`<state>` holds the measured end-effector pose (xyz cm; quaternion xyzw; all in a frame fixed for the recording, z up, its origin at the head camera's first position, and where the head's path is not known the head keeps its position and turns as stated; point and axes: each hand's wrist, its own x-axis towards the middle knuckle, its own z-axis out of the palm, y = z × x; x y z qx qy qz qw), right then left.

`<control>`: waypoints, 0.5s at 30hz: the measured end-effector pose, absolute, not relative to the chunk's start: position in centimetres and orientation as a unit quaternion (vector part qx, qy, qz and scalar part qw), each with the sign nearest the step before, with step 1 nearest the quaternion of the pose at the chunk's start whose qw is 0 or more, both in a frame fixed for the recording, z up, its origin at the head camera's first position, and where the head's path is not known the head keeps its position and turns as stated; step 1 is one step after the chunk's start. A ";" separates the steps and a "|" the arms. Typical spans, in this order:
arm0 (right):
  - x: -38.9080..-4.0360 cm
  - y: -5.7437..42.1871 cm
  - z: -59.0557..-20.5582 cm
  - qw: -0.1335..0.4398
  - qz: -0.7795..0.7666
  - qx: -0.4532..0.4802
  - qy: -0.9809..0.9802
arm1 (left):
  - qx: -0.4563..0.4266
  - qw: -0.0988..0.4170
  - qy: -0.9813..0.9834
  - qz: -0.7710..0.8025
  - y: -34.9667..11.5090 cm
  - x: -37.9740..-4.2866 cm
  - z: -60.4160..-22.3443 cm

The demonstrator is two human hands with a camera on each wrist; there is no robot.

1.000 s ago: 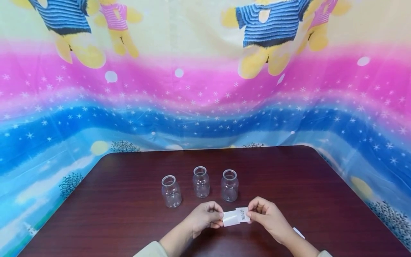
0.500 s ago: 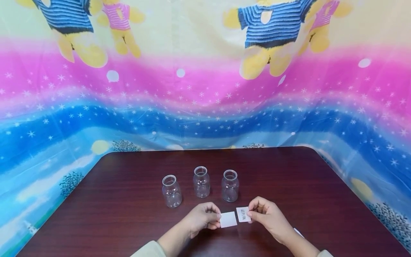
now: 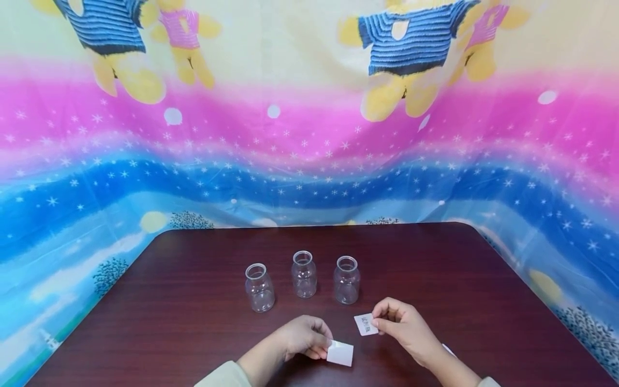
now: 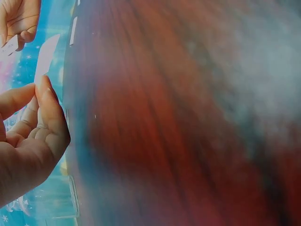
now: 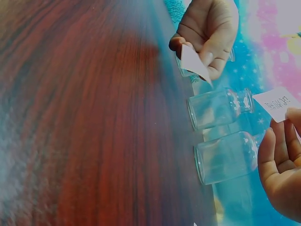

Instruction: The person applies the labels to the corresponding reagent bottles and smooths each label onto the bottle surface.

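My left hand (image 3: 302, 337) pinches a blank, slightly shiny square of white backing paper (image 3: 341, 354) by its left edge, between thumb and fingers. To the right, my right hand (image 3: 403, 329) pinches a white label (image 3: 364, 324) with black handwritten characters. A gap separates label and paper, the label being farther from me. In the right wrist view the backing paper (image 5: 193, 63) looks bent, and the label (image 5: 277, 103) shows its writing. Beyond the hands, three lidless clear glass jars stand upright: left (image 3: 260, 294), middle (image 3: 304, 280) and right (image 3: 346, 285).
All of this is at a dark reddish-brown wooden table (image 3: 193, 279) with rounded far corners. A white flat piece (image 3: 448, 349) lies on it, partly behind the right forearm. A colourful printed curtain (image 3: 309, 134) hangs along the back and sides.
The backing paper and label overlapped, then came apart. My left hand has moved toward me with the paper, now lower and tilted. The right hand, holding the label, has barely moved.
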<state>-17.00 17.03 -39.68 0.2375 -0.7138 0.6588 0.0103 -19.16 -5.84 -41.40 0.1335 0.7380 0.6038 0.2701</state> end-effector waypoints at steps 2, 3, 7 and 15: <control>-17.0 17.0 -39.8 0.006 0.657 0.233 -0.717 | 0.134 0.266 0.749 0.592 -5.9 -19.1 -41.6; -17.0 17.0 -39.8 0.005 0.657 0.231 -0.718 | 0.134 0.264 0.752 0.589 -5.9 -19.1 -41.6; -17.1 17.0 -39.9 -0.008 0.658 0.229 -0.717 | 0.133 0.254 0.763 0.580 -5.9 -19.0 -41.7; -17.3 17.1 -40.1 -0.034 0.655 0.247 -0.713 | 0.124 0.225 0.782 0.568 -6.1 -19.0 -41.4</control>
